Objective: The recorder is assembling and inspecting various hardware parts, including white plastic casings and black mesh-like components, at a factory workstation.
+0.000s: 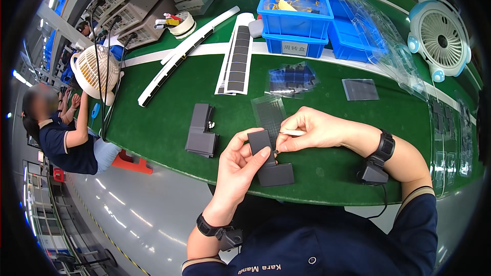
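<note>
My left hand [236, 164] is closed on a black L-shaped part [276, 175], thumb on its face and fingers behind. My right hand [313, 129] pinches a slim white pen-like tool [292, 132]; its fingertips are at the right edge of the part, where a tiny piece is too small to make out. Just beyond the part lies a dark gridded sheet [268, 110], partly hidden by the hands. To the left, a stack of similar black L-shaped parts [201, 132] rests on the green table, with small white bits in its notch.
Beyond lie clear film pieces [292, 79], strips of black labels [239, 60] and a small film bag [360, 90]. Blue bins [295, 18] stand at the back, a white fan [441, 33] at right. Another person [66, 138] works at left near a second fan [96, 71].
</note>
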Demonstrator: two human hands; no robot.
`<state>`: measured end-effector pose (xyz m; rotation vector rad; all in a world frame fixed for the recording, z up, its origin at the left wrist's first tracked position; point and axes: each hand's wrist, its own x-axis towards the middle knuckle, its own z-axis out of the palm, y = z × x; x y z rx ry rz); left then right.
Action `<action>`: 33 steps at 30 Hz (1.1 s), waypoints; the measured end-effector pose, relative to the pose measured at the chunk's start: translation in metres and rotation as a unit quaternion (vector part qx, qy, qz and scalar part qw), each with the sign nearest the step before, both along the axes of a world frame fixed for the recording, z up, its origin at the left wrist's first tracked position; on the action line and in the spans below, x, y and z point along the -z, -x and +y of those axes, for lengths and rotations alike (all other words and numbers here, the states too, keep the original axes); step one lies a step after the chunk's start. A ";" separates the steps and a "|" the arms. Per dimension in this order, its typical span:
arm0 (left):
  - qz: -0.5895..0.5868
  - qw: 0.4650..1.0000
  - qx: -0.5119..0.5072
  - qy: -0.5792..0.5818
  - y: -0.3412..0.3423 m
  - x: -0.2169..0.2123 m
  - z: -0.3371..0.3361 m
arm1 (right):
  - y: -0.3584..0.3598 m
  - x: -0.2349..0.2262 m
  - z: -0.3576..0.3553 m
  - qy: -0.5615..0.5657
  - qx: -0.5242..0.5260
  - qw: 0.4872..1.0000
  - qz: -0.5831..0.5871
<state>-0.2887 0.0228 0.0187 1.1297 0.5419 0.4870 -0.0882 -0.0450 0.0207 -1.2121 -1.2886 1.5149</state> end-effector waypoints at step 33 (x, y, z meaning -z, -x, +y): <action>0.382 0.752 -0.180 -0.505 0.041 -0.030 0.067 | -0.010 -0.025 -0.004 -0.177 0.205 0.938 -0.215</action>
